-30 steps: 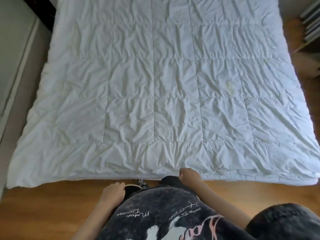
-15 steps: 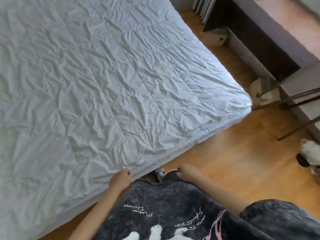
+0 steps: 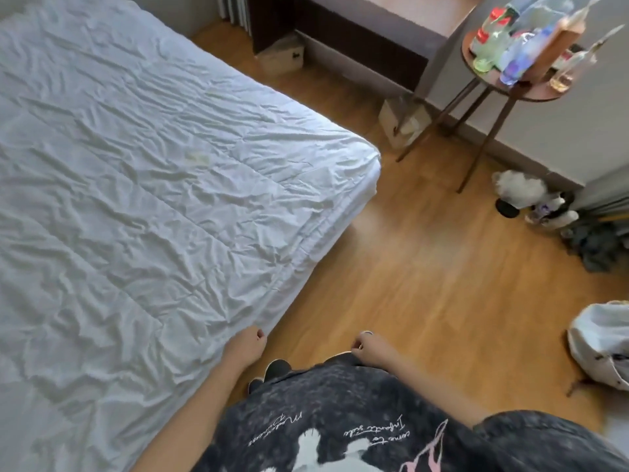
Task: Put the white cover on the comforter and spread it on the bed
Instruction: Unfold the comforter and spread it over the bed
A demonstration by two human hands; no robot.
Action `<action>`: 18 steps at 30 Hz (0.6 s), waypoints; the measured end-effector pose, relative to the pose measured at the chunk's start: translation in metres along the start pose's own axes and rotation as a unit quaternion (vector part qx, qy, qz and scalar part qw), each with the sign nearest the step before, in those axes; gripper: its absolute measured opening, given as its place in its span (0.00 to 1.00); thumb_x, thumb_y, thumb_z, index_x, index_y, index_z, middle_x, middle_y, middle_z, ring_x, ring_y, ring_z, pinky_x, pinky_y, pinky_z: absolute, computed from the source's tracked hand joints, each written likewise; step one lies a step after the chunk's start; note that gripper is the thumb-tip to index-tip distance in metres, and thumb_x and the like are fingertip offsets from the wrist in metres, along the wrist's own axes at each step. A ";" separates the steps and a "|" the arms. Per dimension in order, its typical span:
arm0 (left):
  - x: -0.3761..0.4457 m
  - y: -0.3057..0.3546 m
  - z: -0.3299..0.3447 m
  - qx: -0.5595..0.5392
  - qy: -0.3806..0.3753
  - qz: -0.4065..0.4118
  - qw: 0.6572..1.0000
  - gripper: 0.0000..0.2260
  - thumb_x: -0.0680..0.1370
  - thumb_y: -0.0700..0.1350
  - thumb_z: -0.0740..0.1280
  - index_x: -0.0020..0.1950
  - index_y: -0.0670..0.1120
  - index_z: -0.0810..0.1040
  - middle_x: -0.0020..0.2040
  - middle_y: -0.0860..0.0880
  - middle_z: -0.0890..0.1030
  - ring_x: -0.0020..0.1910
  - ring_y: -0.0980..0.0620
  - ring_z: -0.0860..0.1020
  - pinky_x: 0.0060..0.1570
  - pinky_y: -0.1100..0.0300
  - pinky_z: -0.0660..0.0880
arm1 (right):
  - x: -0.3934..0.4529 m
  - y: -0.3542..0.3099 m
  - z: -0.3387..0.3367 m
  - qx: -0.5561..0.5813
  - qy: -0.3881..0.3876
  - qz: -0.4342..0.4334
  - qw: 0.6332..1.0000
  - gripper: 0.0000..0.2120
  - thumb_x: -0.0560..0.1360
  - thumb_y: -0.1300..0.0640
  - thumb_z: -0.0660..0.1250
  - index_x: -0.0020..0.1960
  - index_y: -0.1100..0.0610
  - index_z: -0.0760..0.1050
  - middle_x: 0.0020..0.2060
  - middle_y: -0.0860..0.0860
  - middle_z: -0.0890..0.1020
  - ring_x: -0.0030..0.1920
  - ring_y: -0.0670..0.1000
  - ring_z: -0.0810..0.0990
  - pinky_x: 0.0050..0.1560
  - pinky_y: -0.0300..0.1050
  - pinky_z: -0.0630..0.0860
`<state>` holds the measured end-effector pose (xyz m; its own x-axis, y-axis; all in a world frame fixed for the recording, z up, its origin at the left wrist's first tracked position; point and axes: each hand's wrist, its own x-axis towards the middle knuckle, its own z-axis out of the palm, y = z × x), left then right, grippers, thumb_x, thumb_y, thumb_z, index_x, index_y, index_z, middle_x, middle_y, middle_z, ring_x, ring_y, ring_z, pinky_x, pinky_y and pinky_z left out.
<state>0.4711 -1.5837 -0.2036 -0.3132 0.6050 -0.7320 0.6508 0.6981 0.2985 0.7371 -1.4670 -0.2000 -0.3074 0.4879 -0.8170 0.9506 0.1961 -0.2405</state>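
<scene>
One step seems done: comforter (image 3: 143, 199) spread on bed | cover not identified, fitting judged pending | left hand (image 3: 245, 345), right hand (image 3: 369, 345) loosely curled, nothing held

The comforter (image 3: 136, 199) lies spread on the bed (image 3: 340, 226) and fills the left part of the view. To the right of the bed is the floor (image 3: 425, 284). The left hand (image 3: 245, 345) is at the near edge of the comforter, and the right hand (image 3: 372, 345) is to its right, over the floor. Far right stands a round bench (image 3: 531, 92) with bottles (image 3: 510, 39) on it. Below this bench, on the floor, lies a plush toy (image 3: 520, 190). A bag (image 3: 602, 342) lies at the right edge, nearer to the person. Behind the bed corner a box (image 3: 282, 57) sits on the floor.
</scene>
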 end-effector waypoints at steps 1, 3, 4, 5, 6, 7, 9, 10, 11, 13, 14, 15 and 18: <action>0.009 0.018 0.002 0.015 -0.008 0.006 1.000 0.08 0.81 0.46 0.57 0.43 0.48 0.70 0.41 0.50 0.75 0.40 0.51 0.73 0.35 0.59 0.65 | 0.005 0.015 -0.008 0.020 0.000 0.001 1.000 0.11 0.77 0.55 0.58 0.52 0.57 0.77 0.45 0.51 0.78 0.53 0.55 0.79 0.44 0.42 0.70; 0.027 0.059 0.008 0.033 -0.018 0.012 0.999 0.07 0.81 0.46 0.57 0.44 0.49 0.70 0.42 0.50 0.75 0.42 0.51 0.73 0.38 0.58 0.68 | 0.012 0.048 -0.031 0.054 0.003 0.017 0.998 0.11 0.76 0.53 0.60 0.52 0.55 0.78 0.48 0.51 0.82 0.53 0.54 0.79 0.46 0.43 0.72; 0.037 0.081 0.011 0.035 -0.023 0.013 0.999 0.07 0.81 0.46 0.57 0.44 0.50 0.70 0.42 0.51 0.75 0.42 0.51 0.73 0.41 0.58 0.69 | 0.013 0.065 -0.046 0.072 0.005 0.030 0.997 0.11 0.76 0.52 0.60 0.54 0.54 0.78 0.52 0.52 0.82 0.53 0.53 0.78 0.47 0.44 0.72; 0.046 0.105 0.014 0.040 -0.029 0.018 0.999 0.06 0.81 0.46 0.58 0.44 0.50 0.71 0.43 0.51 0.76 0.43 0.51 0.74 0.42 0.58 0.70 | 0.014 0.084 -0.061 0.087 0.011 0.041 0.995 0.11 0.77 0.52 0.60 0.54 0.54 0.78 0.54 0.52 0.82 0.52 0.53 0.78 0.48 0.45 0.72; 0.054 0.129 0.018 0.047 -0.034 0.027 0.998 0.06 0.80 0.46 0.58 0.46 0.50 0.72 0.45 0.51 0.77 0.44 0.52 0.75 0.42 0.58 0.71 | 0.014 0.104 -0.076 0.099 0.023 0.050 0.994 0.11 0.77 0.53 0.60 0.54 0.54 0.78 0.54 0.53 0.82 0.52 0.54 0.78 0.48 0.46 0.72; 0.062 0.154 0.022 0.053 -0.037 0.038 0.997 0.06 0.80 0.46 0.58 0.47 0.49 0.74 0.46 0.50 0.78 0.44 0.52 0.76 0.44 0.58 0.72 | 0.014 0.123 -0.090 0.113 0.036 0.057 0.991 0.10 0.77 0.54 0.60 0.54 0.55 0.78 0.54 0.54 0.82 0.53 0.54 0.78 0.49 0.46 0.73; 0.076 0.208 0.028 0.057 -0.040 0.053 0.996 0.06 0.80 0.46 0.58 0.47 0.49 0.74 0.46 0.50 0.79 0.45 0.52 0.76 0.46 0.57 0.73 | 0.016 0.162 -0.118 0.141 0.054 0.080 0.985 0.12 0.77 0.55 0.60 0.56 0.57 0.78 0.55 0.54 0.81 0.55 0.54 0.78 0.49 0.45 0.73; 0.081 0.235 0.030 0.058 -0.040 0.062 0.996 0.06 0.79 0.46 0.58 0.47 0.50 0.74 0.46 0.51 0.79 0.45 0.51 0.76 0.46 0.57 0.73 | 0.017 0.181 -0.130 0.150 0.059 0.091 0.983 0.13 0.78 0.55 0.60 0.57 0.57 0.78 0.55 0.54 0.81 0.55 0.54 0.78 0.47 0.44 0.72; 0.086 0.263 0.031 0.061 -0.038 0.075 0.995 0.06 0.79 0.47 0.58 0.46 0.50 0.73 0.45 0.51 0.79 0.45 0.51 0.76 0.44 0.57 0.73 | 0.019 0.197 -0.141 0.157 0.063 0.100 0.980 0.13 0.78 0.55 0.60 0.58 0.57 0.77 0.55 0.54 0.81 0.56 0.54 0.78 0.46 0.42 0.70; 0.094 0.316 0.030 0.075 -0.039 0.109 0.990 0.06 0.80 0.48 0.58 0.47 0.50 0.74 0.46 0.52 0.79 0.44 0.52 0.76 0.41 0.58 0.70 | 0.023 0.225 -0.163 0.173 0.065 0.120 0.975 0.13 0.79 0.54 0.59 0.58 0.57 0.78 0.55 0.53 0.81 0.55 0.54 0.78 0.46 0.42 0.69; 0.099 0.339 0.029 0.082 -0.045 0.125 0.988 0.07 0.80 0.48 0.58 0.48 0.49 0.75 0.47 0.51 0.79 0.45 0.52 0.76 0.40 0.58 0.70 | 0.027 0.236 -0.173 0.183 0.063 0.127 0.973 0.13 0.79 0.54 0.60 0.58 0.57 0.78 0.55 0.53 0.81 0.54 0.54 0.78 0.47 0.43 0.71; 0.106 0.360 0.029 0.087 -0.052 0.138 0.985 0.08 0.81 0.48 0.58 0.49 0.48 0.75 0.49 0.51 0.80 0.45 0.51 0.76 0.40 0.58 0.69 | 0.033 0.247 -0.182 0.194 0.061 0.132 0.970 0.13 0.79 0.53 0.60 0.58 0.57 0.77 0.55 0.53 0.81 0.52 0.53 0.78 0.49 0.44 0.73; 0.132 0.412 0.021 0.102 -0.070 0.160 0.979 0.10 0.81 0.49 0.58 0.55 0.48 0.76 0.54 0.49 0.80 0.50 0.48 0.78 0.43 0.57 0.71 | 0.055 0.269 -0.213 0.225 0.058 0.146 0.962 0.12 0.79 0.54 0.60 0.57 0.58 0.77 0.53 0.54 0.81 0.48 0.52 0.77 0.49 0.45 0.73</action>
<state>0.7121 -1.2247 -0.1900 0.0170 0.7118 -0.7022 0.8293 0.3822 0.4075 0.9669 -1.2065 -0.1976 -0.0028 0.5629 -0.8265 0.9112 -0.3391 -0.2341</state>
